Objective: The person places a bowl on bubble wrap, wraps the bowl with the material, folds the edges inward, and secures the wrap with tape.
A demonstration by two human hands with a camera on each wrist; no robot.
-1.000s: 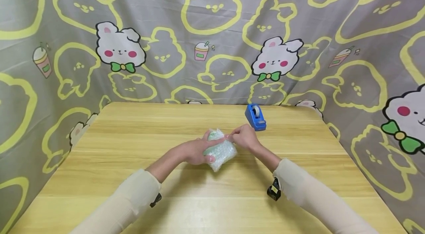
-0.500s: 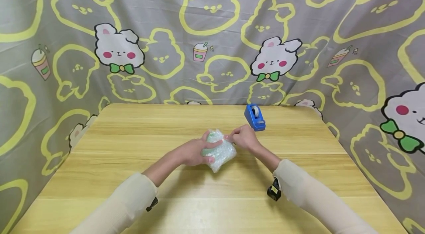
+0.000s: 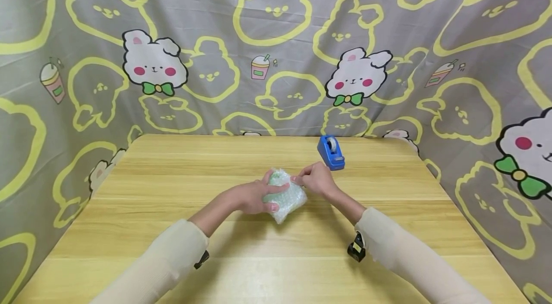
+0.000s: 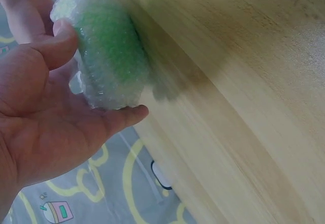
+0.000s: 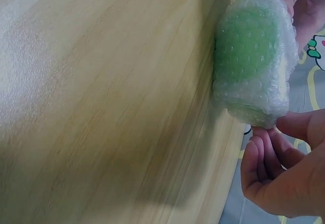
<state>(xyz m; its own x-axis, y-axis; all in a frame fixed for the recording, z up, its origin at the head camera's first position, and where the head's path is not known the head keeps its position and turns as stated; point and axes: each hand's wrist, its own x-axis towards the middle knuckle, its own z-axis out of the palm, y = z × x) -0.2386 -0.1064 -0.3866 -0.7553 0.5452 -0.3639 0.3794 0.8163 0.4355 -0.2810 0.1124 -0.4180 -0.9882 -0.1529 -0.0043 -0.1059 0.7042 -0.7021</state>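
A bubble-wrapped green object [image 3: 290, 198] sits at mid-table, its green showing through the clear bubbles in the left wrist view. Its exact kind is hidden by the wrap. My left hand [image 3: 254, 196] grips it from the left, thumb on the near side and fingers over the top and far side. At its far right corner, my right hand [image 3: 318, 178] pinches the edge of the bubble wrap [image 5: 254, 113] between thumb and curled fingers. Beyond the right hand stands a blue tape dispenser [image 3: 331, 152] holding a roll of clear tape.
Both hands work over a light wood table [image 3: 172, 169]. A grey curtain [image 3: 207, 16] with yellow outlines and white rabbits hangs behind the table and along both sides. Small black devices sit at each wrist.
The left index finger has drawn back slightly from the right hand's fingertips along the wrap. Otherwise the hands and the bundle hold nearly the same place.
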